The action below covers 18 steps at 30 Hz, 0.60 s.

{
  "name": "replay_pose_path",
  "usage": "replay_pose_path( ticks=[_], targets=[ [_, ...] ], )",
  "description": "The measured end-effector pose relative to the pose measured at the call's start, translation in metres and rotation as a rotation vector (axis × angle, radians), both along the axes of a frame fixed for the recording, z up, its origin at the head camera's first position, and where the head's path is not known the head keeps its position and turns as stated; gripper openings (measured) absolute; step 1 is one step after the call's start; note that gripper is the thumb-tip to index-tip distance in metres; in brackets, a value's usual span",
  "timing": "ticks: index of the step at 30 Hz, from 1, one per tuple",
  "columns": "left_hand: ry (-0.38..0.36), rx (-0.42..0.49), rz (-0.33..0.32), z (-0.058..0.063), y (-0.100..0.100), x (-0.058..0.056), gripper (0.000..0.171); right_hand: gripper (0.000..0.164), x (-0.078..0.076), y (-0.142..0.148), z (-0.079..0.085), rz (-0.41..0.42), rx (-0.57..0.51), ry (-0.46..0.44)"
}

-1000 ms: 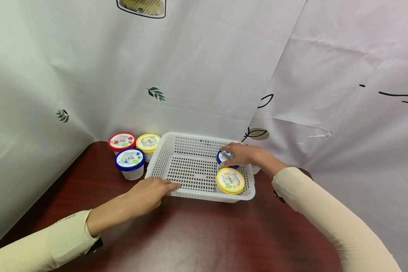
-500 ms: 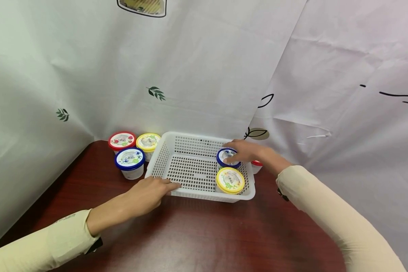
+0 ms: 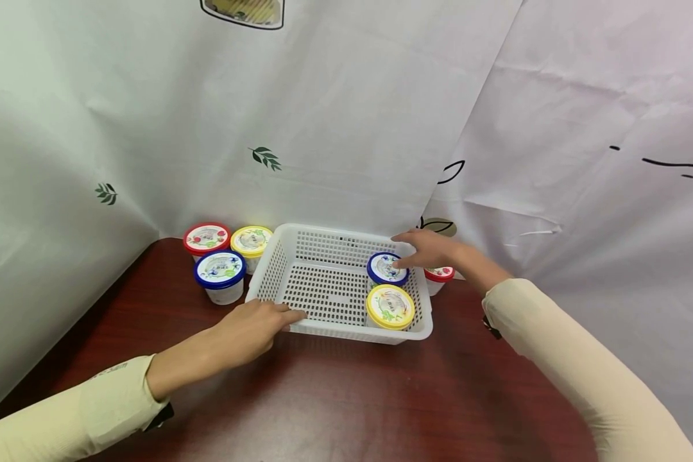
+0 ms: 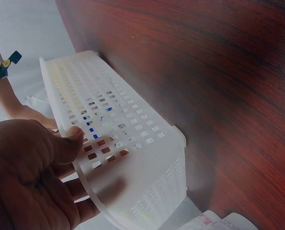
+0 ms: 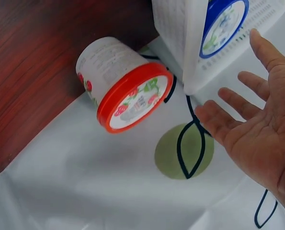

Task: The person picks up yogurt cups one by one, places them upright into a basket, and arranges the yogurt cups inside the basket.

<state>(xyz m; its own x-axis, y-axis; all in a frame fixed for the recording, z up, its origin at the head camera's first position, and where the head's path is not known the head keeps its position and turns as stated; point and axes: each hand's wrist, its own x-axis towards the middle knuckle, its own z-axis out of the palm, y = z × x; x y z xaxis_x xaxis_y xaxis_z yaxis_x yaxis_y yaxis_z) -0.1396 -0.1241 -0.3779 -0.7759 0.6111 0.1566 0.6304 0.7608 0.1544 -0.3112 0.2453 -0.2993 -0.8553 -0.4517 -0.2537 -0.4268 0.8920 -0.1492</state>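
Note:
My left hand (image 3: 258, 328) grips the front left rim of a white perforated plastic basket (image 3: 336, 329). In the left wrist view the thumb lies on the outer wall and the fingers curl over the rim. Two lidded tubs stand at the basket's right end: a blue-lidded tub (image 3: 388, 268) behind a yellow-lidded tub (image 3: 391, 307). Over the basket's right back corner is my right hand (image 3: 430, 249), fingers spread, holding nothing. Just outside the basket's right end stands a red-lidded tub (image 5: 132, 98), partly hidden by that hand in the head view.
Left of the basket another red-lidded tub (image 3: 207, 239), a yellow-lidded tub (image 3: 251, 241) and a blue-lidded tub (image 3: 221, 273) stand close together on the dark red wooden table (image 3: 346, 398). A white printed sheet (image 3: 346, 128) hangs behind the table.
My right hand has let go of the blue-lidded tub in the basket and moved up and right, uncovering its lid and the red-lidded tub outside. The left hand stays still.

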Motion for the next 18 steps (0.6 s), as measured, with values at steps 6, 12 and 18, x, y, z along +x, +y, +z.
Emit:
replay_pose_path(
  ticks=[6,12,18],
  targets=[
    [-0.005,0.006,-0.001,0.001,0.0,0.0,0.047,0.077,0.0,0.01,0.006,-0.022,-0.009,0.005],
    [-0.012,0.01,-0.003,0.001,0.0,0.001,0.046,0.075,0.003,0.017,0.01,-0.033,-0.008,-0.005],
    [-0.004,0.007,-0.005,0.0,-0.001,0.001,0.046,0.071,0.003,0.027,0.015,-0.037,-0.011,0.008]
  ],
)
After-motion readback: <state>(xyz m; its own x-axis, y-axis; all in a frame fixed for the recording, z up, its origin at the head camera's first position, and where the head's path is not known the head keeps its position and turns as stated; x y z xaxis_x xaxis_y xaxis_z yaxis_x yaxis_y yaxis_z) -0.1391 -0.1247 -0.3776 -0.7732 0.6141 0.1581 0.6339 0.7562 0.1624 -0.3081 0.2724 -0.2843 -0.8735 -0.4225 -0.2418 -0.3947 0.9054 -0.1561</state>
